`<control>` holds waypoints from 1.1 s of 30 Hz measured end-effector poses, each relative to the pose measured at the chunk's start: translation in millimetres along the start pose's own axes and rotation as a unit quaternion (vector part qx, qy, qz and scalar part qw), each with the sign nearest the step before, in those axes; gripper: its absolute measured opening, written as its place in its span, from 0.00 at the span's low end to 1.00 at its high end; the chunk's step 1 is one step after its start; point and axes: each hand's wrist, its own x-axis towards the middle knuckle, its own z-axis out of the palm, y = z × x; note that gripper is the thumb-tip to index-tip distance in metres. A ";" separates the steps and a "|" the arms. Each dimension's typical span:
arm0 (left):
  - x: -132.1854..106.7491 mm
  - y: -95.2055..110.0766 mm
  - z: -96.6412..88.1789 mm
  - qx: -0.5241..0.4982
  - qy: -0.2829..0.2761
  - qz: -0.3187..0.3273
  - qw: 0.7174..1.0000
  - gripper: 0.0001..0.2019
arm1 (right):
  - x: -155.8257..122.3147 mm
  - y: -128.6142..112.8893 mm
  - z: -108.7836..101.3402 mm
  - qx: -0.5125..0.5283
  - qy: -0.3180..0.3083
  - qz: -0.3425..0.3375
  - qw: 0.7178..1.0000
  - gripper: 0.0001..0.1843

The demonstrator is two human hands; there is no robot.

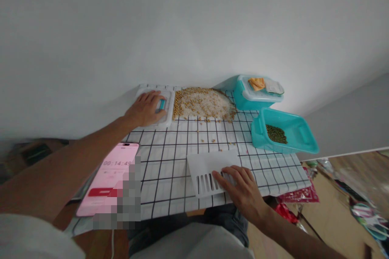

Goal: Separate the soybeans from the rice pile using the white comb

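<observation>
Left hand (pixel 146 108) lies open on one white plastic box with teal latch (pixel 169 118), centre-left. Right hand (pixel 241 188) rests open-fingered on one white slotted plastic tray (pixel 209 164), lower centre. One pile of yellow beans and rice (pixel 202 103) sits beside two teal plastic tubs (pixel 258 135), right.

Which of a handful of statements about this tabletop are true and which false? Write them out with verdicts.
1. The left hand rests on the white lidded box. True.
2. The right hand grips a spoon. False: it lies flat on the white slotted tray.
3. The open teal bin holds green beans. True.
4. The grain pile sits in a bowl. False: it lies loose on the checked cloth.
</observation>
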 end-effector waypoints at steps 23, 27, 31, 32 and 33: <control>9.2 -6.0 -8.1 -0.035 -0.074 -0.034 0.996 0.27 | 27.1 15.2 2.7 -0.011 0.030 0.022 0.999 0.31; 21.6 11.4 -26.1 -0.064 -0.086 -0.066 0.992 0.34 | 24.7 18.4 3.3 -0.010 0.048 0.023 0.999 0.31; 13.3 66.0 -45.3 -0.123 -0.102 -0.032 0.987 0.25 | 21.3 21.6 0.8 -0.015 0.056 0.034 0.998 0.33; 5.8 82.7 -49.0 -0.141 -0.112 -0.009 0.984 0.22 | 20.7 23.0 -0.9 -0.017 0.058 0.036 0.998 0.33; -3.5 99.3 -52.3 -0.156 -0.115 0.012 0.981 0.20 | 20.4 24.9 -3.2 -0.019 0.059 0.039 0.997 0.33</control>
